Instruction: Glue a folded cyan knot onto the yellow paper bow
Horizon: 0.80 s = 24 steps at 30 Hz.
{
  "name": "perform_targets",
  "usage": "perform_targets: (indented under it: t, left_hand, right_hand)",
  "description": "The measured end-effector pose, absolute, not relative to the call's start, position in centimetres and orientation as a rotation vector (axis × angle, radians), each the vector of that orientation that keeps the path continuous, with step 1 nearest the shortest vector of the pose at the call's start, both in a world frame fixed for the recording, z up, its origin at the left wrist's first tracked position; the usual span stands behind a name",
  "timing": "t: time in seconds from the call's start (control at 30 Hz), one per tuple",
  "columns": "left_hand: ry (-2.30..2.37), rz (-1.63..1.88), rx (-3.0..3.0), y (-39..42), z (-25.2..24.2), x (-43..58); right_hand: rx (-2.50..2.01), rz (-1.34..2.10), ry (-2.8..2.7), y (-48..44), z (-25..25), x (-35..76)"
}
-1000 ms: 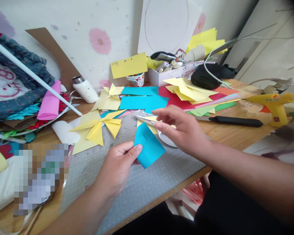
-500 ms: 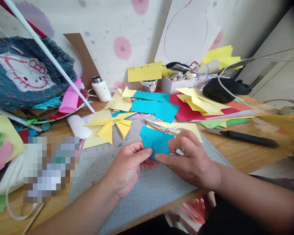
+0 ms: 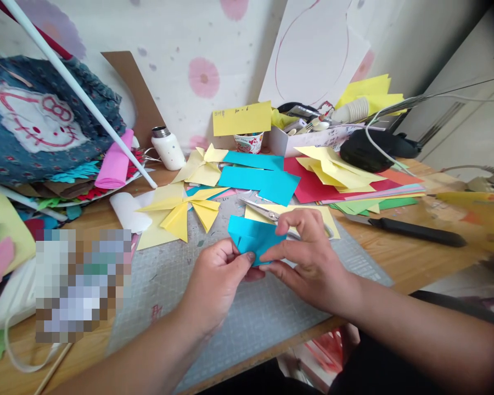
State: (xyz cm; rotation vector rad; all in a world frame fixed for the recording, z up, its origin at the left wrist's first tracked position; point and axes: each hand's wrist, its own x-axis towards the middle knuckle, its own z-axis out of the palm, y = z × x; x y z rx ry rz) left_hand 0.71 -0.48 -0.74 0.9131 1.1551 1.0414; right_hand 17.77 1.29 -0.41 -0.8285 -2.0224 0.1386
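Observation:
Both hands hold one piece of blue paper (image 3: 253, 236) above the grey cutting mat (image 3: 164, 291). It is creased, with a fold line running across its upper part. My left hand (image 3: 222, 274) pinches its lower left, thumb on top and fingers beneath. At the lower right edge, my right hand (image 3: 313, 258) grips it between thumb and fingers. Scissors (image 3: 265, 211) lie open-bladed just behind the paper, their handles partly hidden by my right hand. Farther back rest blue paper strips (image 3: 255, 178). Folded yellow paper (image 3: 181, 211) sits to the left of them.
A black-handled knife (image 3: 420, 231) lies on the right. Red paper (image 3: 308, 189) and other coloured sheets are stacked at back right, before a box of tools (image 3: 288, 142). A white bottle (image 3: 167, 149) stands at back left, near a denim bag (image 3: 8, 159) and a pink roll (image 3: 115, 162).
The blue paper has tilted and now shows a fold across its top. My right hand's fingers have shifted from curled over its right side to a pinch at its lower edge.

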Motion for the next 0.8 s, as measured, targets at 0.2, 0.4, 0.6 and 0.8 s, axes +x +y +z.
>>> perform_targets:
  t: [0.2, 0.4, 0.6, 0.8]
  left_hand:
    - [1.012, 1.079, 0.81, -0.6, -0.5, 0.6]
    - [0.912, 0.953, 0.695, -0.3, -0.2, 0.3]
    - [1.053, 0.807, 0.855, -0.2, 0.0, 0.2]
    - [1.063, 0.901, 0.948, -0.9, -0.2, 0.3]
  right_hand:
    - [-0.947, 0.533, -1.874, 2.5, -0.8, 18.1]
    - [-0.59, 1.091, -2.056, 3.5, -0.9, 19.5]
    - [-0.517, 1.013, -2.181, 3.2, -0.1, 20.1]
    - [-0.754, 1.593, -1.568, 1.9, -0.7, 18.6]
